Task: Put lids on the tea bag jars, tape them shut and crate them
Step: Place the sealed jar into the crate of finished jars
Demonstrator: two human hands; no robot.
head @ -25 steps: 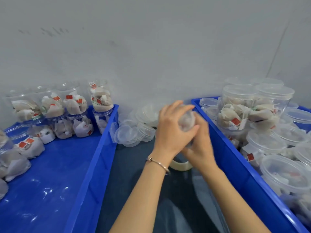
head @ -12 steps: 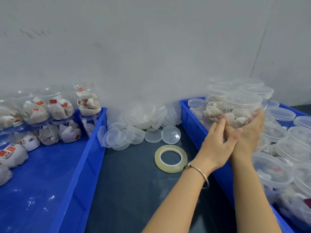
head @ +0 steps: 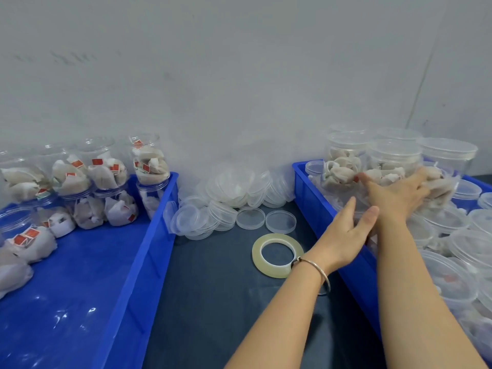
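The right hand [head: 399, 194] reaches into the right crate [head: 314, 190] and lies against the side of a lidded jar [head: 394, 166] full of tea bags, fingers spread along its clear wall with the tips curving round it; the jar stands on top of other jars at the crate's far end. Whether the fingers truly clasp it or only press against it cannot be told, as the clear plastic blurs into the neighbours. The left hand [head: 346, 233] holds nothing: its fingers are straight and together, thumb raised, hanging over the crate's near wall just below the right wrist, with a thin bracelet [head: 318, 272] on its wrist. Round the jar stand more lidded jars [head: 447, 155], two layers deep, filling the crate. Just left of the left hand a tape roll [head: 277, 255] lies flat on the dark table [head: 213, 302], partly hidden by the wrist. Beyond the roll two loose lids [head: 281, 221] lie side by side, and behind them a heap of lids [head: 229, 187] leans against the wall. Across the table, the left crate [head: 149, 249] holds open jars [head: 150, 161] of tea bags with red tags, stacked along its far side and left edge.
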